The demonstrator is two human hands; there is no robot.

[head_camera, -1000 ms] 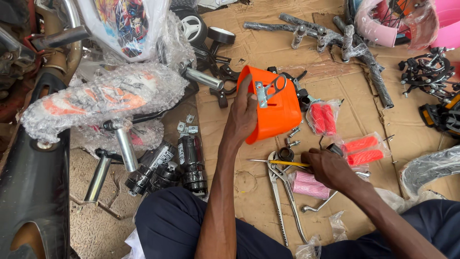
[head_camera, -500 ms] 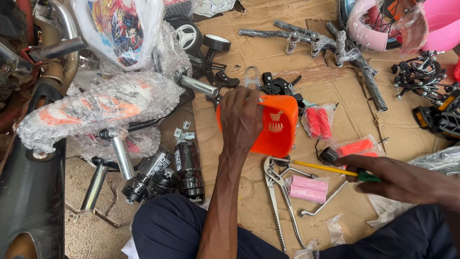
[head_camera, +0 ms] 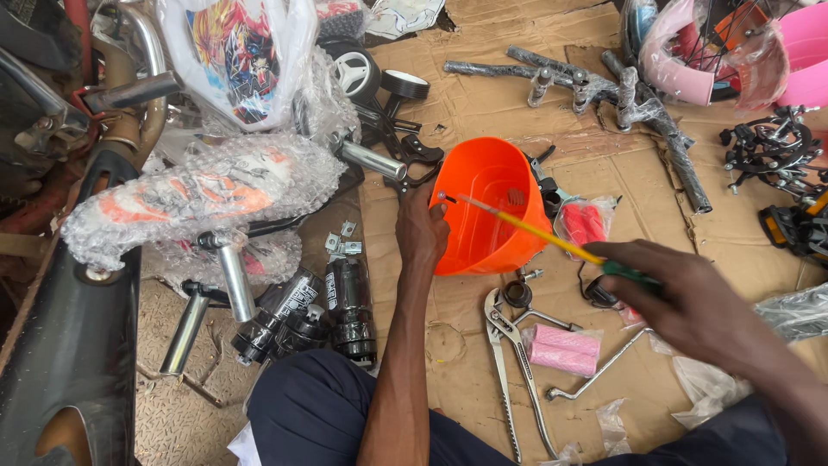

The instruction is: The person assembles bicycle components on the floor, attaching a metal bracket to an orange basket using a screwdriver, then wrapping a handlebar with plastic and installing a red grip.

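View from above of a person seated on flattened cardboard (head_camera: 483, 103) spread over the floor, bicycle parts all around.

The left hand (head_camera: 421, 231) reaches forward and grips the near left rim of an orange plastic basket (head_camera: 483, 207). The basket is tipped on its side so that its open hollow faces up toward the camera. The fingers curl over the rim and the thumb presses against the outer wall, so the hand is closed on the basket's edge.

The right hand (head_camera: 681, 293) sits to the right of the basket and a little nearer the person, apart from it. It is wrapped tight around the green handle of a screwdriver with a yellow shaft (head_camera: 526, 226). The shaft slants up and to the left, across the basket's opening, and its tip meets the inside of the rim just beside the left hand's fingertips.

Just below the basket, on the cardboard, lie a pair of silver pliers (head_camera: 509, 345), pink handlebar grips (head_camera: 562, 348) in clear wrap, and a bent metal rod (head_camera: 595, 371). Red grips in a bag (head_camera: 583, 223) lie just right of the basket, partly behind the screwdriver shaft.

To the left, well apart from the hands, are a bubble-wrapped orange and white part (head_camera: 181, 194), black cylindrical parts (head_camera: 349, 306), and silver pegs (head_camera: 233, 280). At upper right lie black frame tubes (head_camera: 655, 121) and a pink wheel guard (head_camera: 690, 60).
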